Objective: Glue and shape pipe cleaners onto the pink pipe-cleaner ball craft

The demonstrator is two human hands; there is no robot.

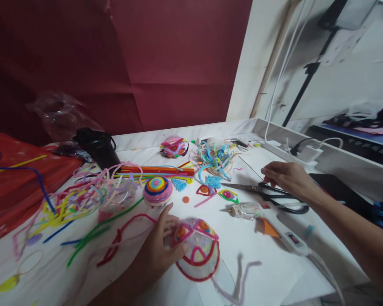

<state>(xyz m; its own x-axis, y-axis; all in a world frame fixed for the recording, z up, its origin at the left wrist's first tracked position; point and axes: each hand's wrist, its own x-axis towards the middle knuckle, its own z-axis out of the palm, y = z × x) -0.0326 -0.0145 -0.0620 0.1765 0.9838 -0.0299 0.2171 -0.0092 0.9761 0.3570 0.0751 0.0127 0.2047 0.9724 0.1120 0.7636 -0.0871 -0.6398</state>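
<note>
My left hand point(161, 244) is at the left side of a small dome-shaped face craft point(199, 250) trimmed with pink and red pipe cleaners. Its thumb overlaps the craft's rim, the index finger points up, and the other fingers curl at the edge. To the right, my right hand point(282, 176) has its fingertips pinched together above the black-handled scissors point(258, 189); anything between them is too small to make out. A glue gun point(245, 210) lies below the scissors. Two eye-shaped pieces point(229, 195) and a striped dome point(158, 190) sit behind the face craft.
Pipe cleaners point(159, 171) lie in a bundle at the back, near a blue tangle point(215, 157). More strips surround a clear cup point(116, 193) at left, by a black container point(97, 148) and a red bag point(25, 187). A power strip point(284, 151) runs along the right ledge.
</note>
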